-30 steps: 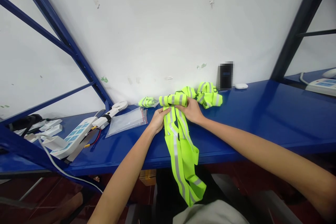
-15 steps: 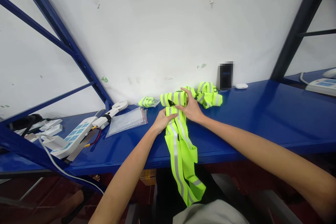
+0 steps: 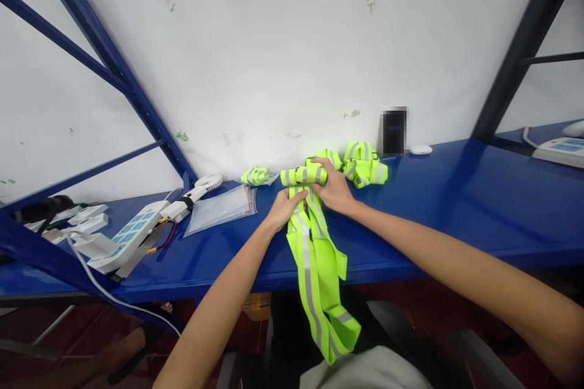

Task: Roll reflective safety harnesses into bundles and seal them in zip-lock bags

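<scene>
A neon-yellow reflective strap with grey stripes hangs over the table's front edge toward my lap. Its upper end is folded into a flat bundle lying crosswise on the table. My left hand pinches the strap just below that bundle, thumb on top. My right hand grips the bundle's right end, fingers behind it and thumb in front. Behind my right hand sits another neon-yellow strap bundle, partly hidden. Further right lies a looser strap bundle, and a small folded strap rests on the left.
Clear zip bags lie left of my hands on the blue table. Beyond them are a white handheld fan, a power strip and cables. A dark blurred box and a white case stand at the back right.
The folded end of the strap has tipped over and looks flatter; its dark buckle no longer shows. My right fingers have curled lower over it, while my left hand stays nearly in place.
</scene>
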Tool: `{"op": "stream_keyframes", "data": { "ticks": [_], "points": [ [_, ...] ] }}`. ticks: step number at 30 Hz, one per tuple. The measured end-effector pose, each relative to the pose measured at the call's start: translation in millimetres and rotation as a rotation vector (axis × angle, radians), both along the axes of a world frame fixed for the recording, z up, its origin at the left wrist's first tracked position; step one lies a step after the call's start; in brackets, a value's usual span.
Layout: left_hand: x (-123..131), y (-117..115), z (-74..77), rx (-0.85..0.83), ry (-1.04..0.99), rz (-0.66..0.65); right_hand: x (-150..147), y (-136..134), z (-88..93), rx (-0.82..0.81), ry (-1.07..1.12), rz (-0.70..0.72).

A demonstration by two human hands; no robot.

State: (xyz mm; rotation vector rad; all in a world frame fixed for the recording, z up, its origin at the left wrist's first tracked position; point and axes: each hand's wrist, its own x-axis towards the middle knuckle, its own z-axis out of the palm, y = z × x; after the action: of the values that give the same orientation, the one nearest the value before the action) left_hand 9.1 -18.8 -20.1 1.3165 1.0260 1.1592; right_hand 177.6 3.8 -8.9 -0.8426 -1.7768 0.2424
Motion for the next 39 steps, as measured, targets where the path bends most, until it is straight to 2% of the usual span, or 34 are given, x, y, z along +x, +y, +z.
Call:
{"op": "stream_keyframes", "data": {
  "ticks": [4, 9, 13, 19, 23, 28, 34, 39],
  "points": [
    [-2.4, -0.1, -1.2, -0.017, -0.011, 0.043, -1.8, 1.4, -1.8, 0.061, 0.013, 0.057],
    [-6.3, 4.9, -6.1, -0.037, -0.121, 0.026, -2.9, 0.9, 0.2, 0.115, 0.058, 0.026],
    [-6.7, 6.9, -6.6, -0.023, -0.167, 0.063, -2.7, -0.7, 1.4, 0.134, 0.075, 0.012],
    [-6.7, 7.1, -6.7, 0.005, -0.168, 0.073, -2.7, 1.7, -5.8, 0.118, 0.052, -0.006],
    [-4.8, 5.6, -8.0, 0.0, -0.148, 0.064, -2.8, 4.6, -12.0, 0.178, -0.014, 0.015],
    [-3.3, 3.6, -6.9, -0.008, -0.095, 0.089, -1.3, 4.9, -14.0, 0.224, -0.118, 0.073],
    [-0.1, 1.1, -1.5, -0.023, -0.209, 0.067, 5.4, 8.5, -9.7, 0.234, -0.162, 0.196],
    [-1.4, 0.1, 1.7, -0.08, -0.274, 0.096, 12.2, 6.9, -4.6, 0.17, -0.318, 0.342]
  ]
}}
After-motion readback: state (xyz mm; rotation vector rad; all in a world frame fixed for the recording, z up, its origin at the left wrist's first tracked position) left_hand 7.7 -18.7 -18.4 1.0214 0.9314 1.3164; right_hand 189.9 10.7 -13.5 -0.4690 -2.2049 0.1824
